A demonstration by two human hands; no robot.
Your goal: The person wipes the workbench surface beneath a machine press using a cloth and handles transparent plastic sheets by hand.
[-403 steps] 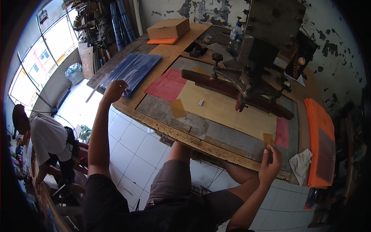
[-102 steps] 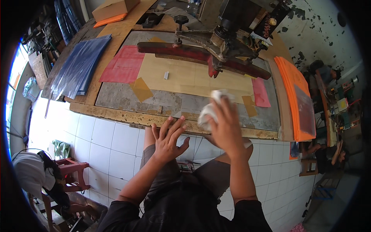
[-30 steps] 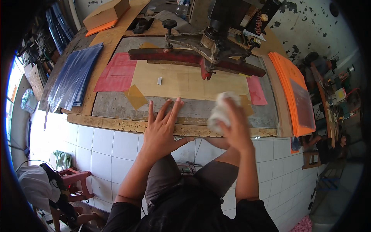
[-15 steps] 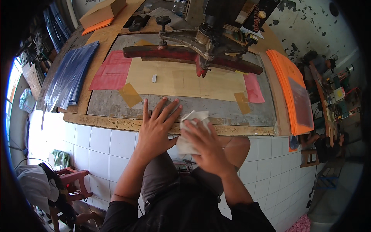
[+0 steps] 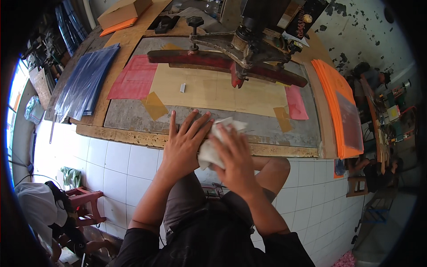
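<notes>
My left hand lies spread on the front edge of the worktable, fingertips on the grey metal plate. Close on its right, my right hand holds a crumpled white cloth under its fingers, against the table's front edge. Beyond both hands a beige sheet covers the middle of the plate, with a pink-red sheet at its left end and brown tape at its near corner. On the beige sheet rests a small whitish piece.
A red press bar on a metal bracket hangs over the plate. Clear-wrapped blue sheets lie left, orange folders right. A cardboard box stands at the far left. Other people are at both sides; a red stool stands lower left.
My right hand and the cloth have shifted slightly left, closer to my left hand. My left hand stays spread at the table edge. The whole view has shifted a little.
</notes>
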